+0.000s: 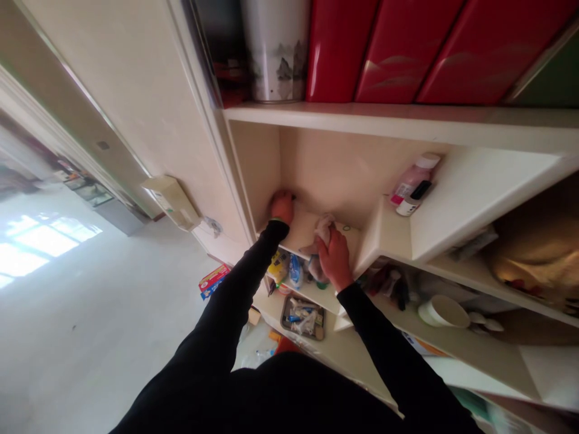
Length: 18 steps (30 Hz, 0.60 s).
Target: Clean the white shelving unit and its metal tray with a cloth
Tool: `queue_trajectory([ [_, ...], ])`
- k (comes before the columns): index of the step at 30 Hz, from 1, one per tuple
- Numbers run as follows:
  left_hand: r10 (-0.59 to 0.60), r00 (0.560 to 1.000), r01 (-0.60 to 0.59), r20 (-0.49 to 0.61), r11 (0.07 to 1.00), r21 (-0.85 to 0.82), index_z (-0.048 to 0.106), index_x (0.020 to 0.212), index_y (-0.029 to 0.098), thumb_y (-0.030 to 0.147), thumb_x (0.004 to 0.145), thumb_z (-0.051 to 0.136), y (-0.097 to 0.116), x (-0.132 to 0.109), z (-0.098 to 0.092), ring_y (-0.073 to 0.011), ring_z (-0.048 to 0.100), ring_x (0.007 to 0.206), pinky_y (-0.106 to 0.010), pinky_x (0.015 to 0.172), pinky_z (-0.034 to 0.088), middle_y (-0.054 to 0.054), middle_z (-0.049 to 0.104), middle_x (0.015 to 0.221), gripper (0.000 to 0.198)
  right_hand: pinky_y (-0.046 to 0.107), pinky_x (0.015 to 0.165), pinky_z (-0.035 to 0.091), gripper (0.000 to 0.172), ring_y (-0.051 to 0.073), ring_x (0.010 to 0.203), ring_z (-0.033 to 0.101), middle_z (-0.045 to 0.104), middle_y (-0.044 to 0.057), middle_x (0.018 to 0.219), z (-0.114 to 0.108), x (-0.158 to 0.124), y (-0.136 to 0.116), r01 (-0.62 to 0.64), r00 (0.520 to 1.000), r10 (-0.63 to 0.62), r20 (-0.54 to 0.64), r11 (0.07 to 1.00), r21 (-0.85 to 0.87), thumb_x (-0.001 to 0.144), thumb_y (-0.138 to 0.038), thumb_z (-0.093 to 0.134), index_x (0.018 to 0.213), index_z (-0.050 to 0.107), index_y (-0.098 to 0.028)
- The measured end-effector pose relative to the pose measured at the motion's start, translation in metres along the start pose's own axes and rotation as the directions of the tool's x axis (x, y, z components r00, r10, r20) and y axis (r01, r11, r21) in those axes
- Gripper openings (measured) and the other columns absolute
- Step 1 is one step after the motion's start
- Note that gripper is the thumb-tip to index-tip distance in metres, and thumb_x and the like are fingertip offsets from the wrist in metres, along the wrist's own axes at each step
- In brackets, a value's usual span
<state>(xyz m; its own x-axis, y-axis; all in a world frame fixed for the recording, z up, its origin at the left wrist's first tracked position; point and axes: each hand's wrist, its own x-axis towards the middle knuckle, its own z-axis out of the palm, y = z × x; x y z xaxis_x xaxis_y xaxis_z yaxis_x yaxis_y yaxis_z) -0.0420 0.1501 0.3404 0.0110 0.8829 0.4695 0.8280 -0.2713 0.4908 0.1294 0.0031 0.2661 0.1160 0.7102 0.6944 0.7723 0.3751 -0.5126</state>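
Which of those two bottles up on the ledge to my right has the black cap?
The smaller white bottle, the one in front; the pink bottle behind it has a white cap.

The cream shelf (301, 231) bears a crumpled, pale cloth (324, 225).

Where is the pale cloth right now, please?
In the head view, the pale cloth is just right of centre, in the right hand, and left of the pink bottle.

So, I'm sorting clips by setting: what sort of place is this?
Probably a room in a home: open shelves hold everyday things such as a pink bottle and a white tub.
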Motion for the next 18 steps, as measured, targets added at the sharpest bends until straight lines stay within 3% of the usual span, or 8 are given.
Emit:
queue_trajectory([
  [7,0.002,0.999,0.002,0.038,0.996,-0.094,0.085,0.119,0.017,-0.001,0.099,0.062,-0.009,0.001,-0.007,-0.0347,0.078,0.119,-0.045,0.106,0.061,-0.018,0.083,0.123,0.035,0.059,0.108,0.058,0.043,0.039,0.116,0.070,0.078,0.024,0.129,0.001,0.000,0.001,-0.006,1.000,0.006,-0.005,1.000,0.011,0.108,-0.048,0.055,0.134,0.070,-0.016],
  [11,0.051,0.998,-0.041,0.043,0.976,-0.213,0.086,0.117,0.018,0.012,0.100,0.074,-0.014,-0.015,-0.011,-0.0308,0.080,0.114,-0.041,0.106,0.063,-0.014,0.085,0.120,0.022,0.061,0.113,0.058,0.053,0.039,0.122,0.072,0.079,0.025,0.129,-0.003,0.003,-0.002,-0.093,0.994,0.102,-0.036,0.979,0.183,0.105,-0.061,0.058,0.131,0.072,-0.016],
  [14,0.138,0.990,-0.101,0.033,0.851,-0.516,0.084,0.117,0.019,0.017,0.096,0.080,-0.018,-0.047,-0.006,-0.0219,0.080,0.104,-0.032,0.096,0.065,-0.012,0.083,0.121,0.022,0.057,0.119,0.058,0.067,0.036,0.130,0.073,0.079,0.021,0.134,-0.012,0.007,-0.012,-0.263,0.952,0.305,-0.012,0.840,0.475,0.099,-0.075,0.061,0.131,0.072,-0.018],
  [16,0.190,0.981,-0.114,0.032,0.705,-0.700,0.084,0.116,0.019,0.021,0.094,0.082,-0.020,-0.073,0.000,-0.0185,0.080,0.096,-0.030,0.090,0.066,-0.011,0.082,0.120,0.023,0.052,0.120,0.059,0.073,0.034,0.135,0.073,0.080,0.018,0.138,-0.018,0.009,-0.023,-0.362,0.910,0.407,0.079,0.689,0.628,0.095,-0.082,0.065,0.133,0.073,-0.020],
  [18,0.225,0.974,-0.113,0.038,0.621,-0.776,0.083,0.116,0.019,0.026,0.093,0.083,-0.019,-0.097,0.005,-0.0185,0.080,0.098,-0.029,0.089,0.067,-0.011,0.083,0.119,0.024,0.048,0.118,0.061,0.074,0.032,0.134,0.075,0.082,0.014,0.136,-0.021,0.011,-0.034,-0.435,0.878,0.438,0.190,0.570,0.697,0.088,-0.082,0.075,0.131,0.075,-0.021],
])
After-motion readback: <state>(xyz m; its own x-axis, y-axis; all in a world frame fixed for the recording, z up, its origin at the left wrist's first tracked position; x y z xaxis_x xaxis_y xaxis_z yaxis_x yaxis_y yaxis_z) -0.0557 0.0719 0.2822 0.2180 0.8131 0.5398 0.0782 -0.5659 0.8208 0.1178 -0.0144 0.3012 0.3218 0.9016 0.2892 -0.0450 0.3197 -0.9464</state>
